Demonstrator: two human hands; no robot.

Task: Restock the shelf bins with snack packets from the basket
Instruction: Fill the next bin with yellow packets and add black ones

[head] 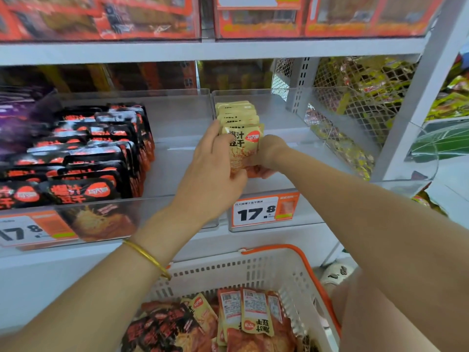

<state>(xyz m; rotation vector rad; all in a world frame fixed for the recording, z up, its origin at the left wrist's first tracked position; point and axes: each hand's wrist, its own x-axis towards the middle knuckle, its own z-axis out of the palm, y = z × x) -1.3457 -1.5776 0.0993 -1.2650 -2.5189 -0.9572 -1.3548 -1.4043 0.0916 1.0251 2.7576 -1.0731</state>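
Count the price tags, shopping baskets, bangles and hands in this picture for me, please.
Price tags: 2
Basket: 1
Gold bangle: 1
Hands: 2, the left hand and the right hand, both gripping the yellow packets
Total: 6

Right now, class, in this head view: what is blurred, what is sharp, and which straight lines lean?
Head view: top orange boxes and left purple packets smear; price tag and yellow packet read sharp; shelf upright leans, likely wide-angle distortion.
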